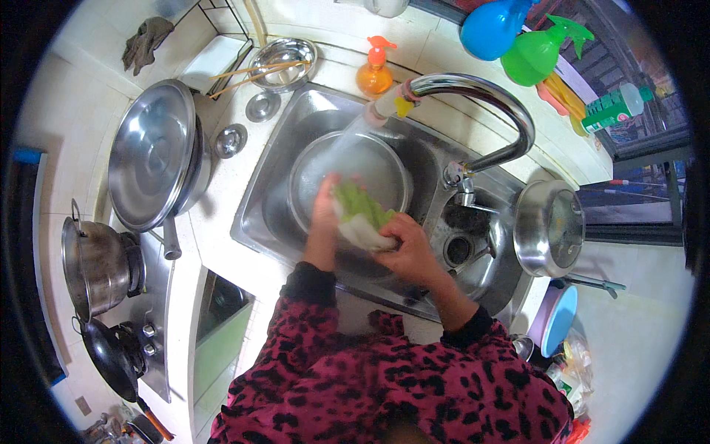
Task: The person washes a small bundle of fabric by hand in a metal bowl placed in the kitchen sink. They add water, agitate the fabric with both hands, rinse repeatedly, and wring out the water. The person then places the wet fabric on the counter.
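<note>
A green and white leafy vegetable [360, 219], blurred by motion, is between my two hands over the sink. My left hand [326, 208] lies along its left end, with the fingers blurred. My right hand [404, 237] grips its pale stem end. Beneath and beyond them a round metal basin [355, 161] holds water inside the larger bowl of the stainless steel sink [272, 183]. Water runs into the basin from the extension on the curved chrome faucet [502, 105].
An orange soap dispenser [375, 75] and a steel bowl with chopsticks [282, 64] stand behind the sink. Large lidded pan [152, 155] at left; lidded steel pot [546, 227] at right. Spray bottles [530, 55] stand by the window. A stove holds a pot [100, 266] and a black wok [111, 355].
</note>
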`<act>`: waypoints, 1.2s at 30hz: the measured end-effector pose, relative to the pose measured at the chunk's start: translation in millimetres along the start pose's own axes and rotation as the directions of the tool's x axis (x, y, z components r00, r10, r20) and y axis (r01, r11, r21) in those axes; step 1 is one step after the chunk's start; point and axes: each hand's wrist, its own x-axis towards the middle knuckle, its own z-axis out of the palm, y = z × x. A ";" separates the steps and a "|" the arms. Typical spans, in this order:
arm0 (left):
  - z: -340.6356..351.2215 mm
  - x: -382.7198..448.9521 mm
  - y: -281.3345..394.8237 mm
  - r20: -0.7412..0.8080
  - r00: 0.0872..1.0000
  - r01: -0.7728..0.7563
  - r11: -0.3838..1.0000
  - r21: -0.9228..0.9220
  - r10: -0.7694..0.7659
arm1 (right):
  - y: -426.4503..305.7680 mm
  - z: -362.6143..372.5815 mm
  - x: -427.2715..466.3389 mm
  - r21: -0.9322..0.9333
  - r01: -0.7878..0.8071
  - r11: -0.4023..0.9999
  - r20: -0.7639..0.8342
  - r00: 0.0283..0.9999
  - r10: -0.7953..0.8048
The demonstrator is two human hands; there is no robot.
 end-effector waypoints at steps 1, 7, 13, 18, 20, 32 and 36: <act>15.1 -10.0 3.7 0.042 0.997 -0.064 0.994 0.093 0.060 | 0.0 -6.2 4.2 0.004 0.008 1.000 0.072 0.997 -0.008; 84.0 -62.9 22.0 0.642 0.765 -0.572 0.407 0.712 -0.048 | -10.8 -12.1 56.2 0.439 -0.272 0.856 0.176 0.961 0.215; 109.3 -81.0 20.9 0.554 0.784 -0.620 0.365 0.694 0.280 | -19.8 -6.3 89.1 0.882 -0.215 0.419 0.174 0.975 0.135; 116.3 -73.8 52.0 0.516 0.797 -0.564 0.691 0.452 0.313 | 30.6 -5.8 84.8 0.879 -0.105 0.464 0.056 0.991 0.118; 118.6 -67.1 58.9 0.529 0.815 -0.476 0.795 0.375 0.238 | 47.2 15.0 86.8 0.803 -0.120 0.584 0.066 0.991 0.113; 66.5 14.5 62.2 0.496 0.816 -0.473 -0.152 0.868 0.295 | 63.0 80.4 103.5 0.576 -0.466 0.671 0.456 0.865 0.209; 39.6 28.9 40.7 0.393 0.871 -0.235 -0.453 0.860 0.296 | 87.1 116.2 97.9 0.406 -0.140 0.903 0.108 0.989 0.105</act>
